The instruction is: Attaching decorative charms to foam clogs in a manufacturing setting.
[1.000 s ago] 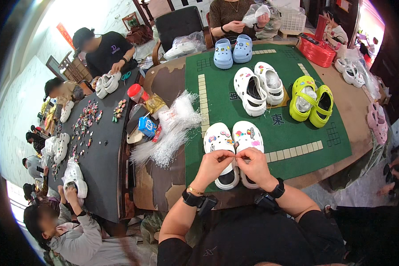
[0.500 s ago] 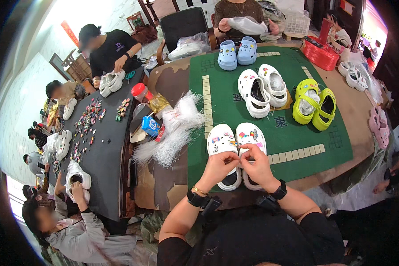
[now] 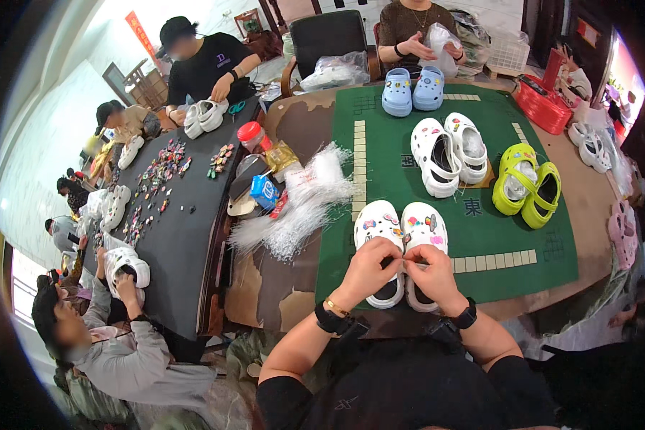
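Note:
A pair of white clogs (image 3: 424,223) with colourful charms stands side by side at the near edge of the green mat (image 3: 337,276). Over their heel ends, my left hand (image 3: 368,269) and my right hand (image 3: 434,274) meet, fingers pinched with the tips close together. Whatever lies between the fingertips is too small to make out. The wrists and hands hide part of the clogs' straps and openings. To the left of the clogs lies a loose pile of clear plastic strands (image 3: 294,215).
Farther back stand blue clogs (image 3: 428,89), another white pair (image 3: 436,159) and lime-green clogs (image 3: 514,179). A red-lidded jar (image 3: 251,135) and a blue packet (image 3: 264,192) sit left. Co-workers handle white clogs at the dark table (image 3: 168,251), strewn with charms. Pink clogs (image 3: 623,235) lie right.
The whole view has shifted, so the tables appear farther right. My hands stay pinched together above the white clogs. Across the table, a person has turned a clear plastic bag more upright.

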A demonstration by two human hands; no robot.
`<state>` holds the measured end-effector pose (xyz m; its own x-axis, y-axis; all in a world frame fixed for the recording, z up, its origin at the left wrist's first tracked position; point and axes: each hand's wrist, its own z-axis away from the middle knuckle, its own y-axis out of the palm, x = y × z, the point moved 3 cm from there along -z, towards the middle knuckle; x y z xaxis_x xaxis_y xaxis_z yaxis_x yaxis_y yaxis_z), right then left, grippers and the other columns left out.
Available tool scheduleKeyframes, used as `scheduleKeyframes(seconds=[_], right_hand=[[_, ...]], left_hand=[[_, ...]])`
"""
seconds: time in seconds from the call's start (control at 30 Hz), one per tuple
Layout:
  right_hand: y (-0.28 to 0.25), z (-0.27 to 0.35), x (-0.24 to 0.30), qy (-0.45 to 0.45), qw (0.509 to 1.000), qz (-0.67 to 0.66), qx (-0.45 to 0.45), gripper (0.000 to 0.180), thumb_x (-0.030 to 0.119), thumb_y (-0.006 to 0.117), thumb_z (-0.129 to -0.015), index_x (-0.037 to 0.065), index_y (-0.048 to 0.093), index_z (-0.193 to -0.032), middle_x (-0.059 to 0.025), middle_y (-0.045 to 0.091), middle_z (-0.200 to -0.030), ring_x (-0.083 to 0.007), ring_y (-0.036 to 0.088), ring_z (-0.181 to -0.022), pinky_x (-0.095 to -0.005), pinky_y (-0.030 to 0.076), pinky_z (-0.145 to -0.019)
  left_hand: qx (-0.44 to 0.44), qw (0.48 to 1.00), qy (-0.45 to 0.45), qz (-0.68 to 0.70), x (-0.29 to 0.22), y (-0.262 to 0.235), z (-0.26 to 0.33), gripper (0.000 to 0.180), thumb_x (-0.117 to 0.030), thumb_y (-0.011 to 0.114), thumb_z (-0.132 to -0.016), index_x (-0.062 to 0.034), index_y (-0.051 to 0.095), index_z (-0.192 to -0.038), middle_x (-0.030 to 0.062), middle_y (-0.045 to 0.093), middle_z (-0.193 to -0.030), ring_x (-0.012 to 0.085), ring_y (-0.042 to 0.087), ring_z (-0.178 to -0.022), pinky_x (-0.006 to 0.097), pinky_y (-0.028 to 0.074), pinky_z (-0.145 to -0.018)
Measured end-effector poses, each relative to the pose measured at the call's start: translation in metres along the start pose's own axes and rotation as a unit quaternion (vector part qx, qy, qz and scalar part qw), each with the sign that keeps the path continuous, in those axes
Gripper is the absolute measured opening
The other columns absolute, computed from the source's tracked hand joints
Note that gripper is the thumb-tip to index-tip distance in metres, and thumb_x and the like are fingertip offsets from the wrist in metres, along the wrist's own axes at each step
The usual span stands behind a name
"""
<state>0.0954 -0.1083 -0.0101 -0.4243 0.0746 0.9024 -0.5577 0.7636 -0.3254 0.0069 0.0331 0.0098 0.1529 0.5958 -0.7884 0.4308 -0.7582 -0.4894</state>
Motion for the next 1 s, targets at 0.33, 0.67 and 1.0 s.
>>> scheduleKeyframes(seconds=[0.33,0.67,1.0], right_hand=[[0.002,-0.002,0.008,-0.076,0.994,0.072,0.021,0.01,0.002,0.067,-0.073,0.0,0.061,-0.081,-0.015,0.062,-0.079,-0.0342,0.062,-0.074,-0.0404,0.049,-0.066],[-0.017,-0.001,0.012,-0.073,0.994,0.081,0.024,0.021,0.009,0.07,-0.075,0.001,0.061,-0.092,-0.0149,0.062,-0.085,-0.0342,0.061,-0.08,-0.0416,0.048,-0.069],[-0.016,0.006,0.026,-0.137,0.959,0.199,0.146,0.048,0.022,0.078,-0.073,0.009,0.062,-0.116,-0.0146,0.066,-0.091,-0.0352,0.062,-0.083,-0.0435,0.049,-0.073]], left_hand=[[-0.013,0.991,0.069,-0.118,-0.004,0.01,0.004,0.011,-0.007,0.066,-0.07,-0.0051,0.057,-0.075,0.0086,0.059,-0.104,0.03,0.055,-0.099,0.042,0.043,-0.085],[-0.049,0.99,0.036,-0.127,0.004,-0.014,0.006,0.033,-0.017,0.076,-0.076,-0.0049,0.062,-0.104,0.0146,0.06,-0.113,0.0353,0.056,-0.108,0.044,0.043,-0.095],[-0.033,0.902,-0.248,-0.353,0.13,-0.076,0.054,0.06,-0.028,0.072,-0.081,-0.0071,0.049,-0.133,0.0183,0.046,-0.138,0.04,0.044,-0.124,0.053,0.038,-0.1]])
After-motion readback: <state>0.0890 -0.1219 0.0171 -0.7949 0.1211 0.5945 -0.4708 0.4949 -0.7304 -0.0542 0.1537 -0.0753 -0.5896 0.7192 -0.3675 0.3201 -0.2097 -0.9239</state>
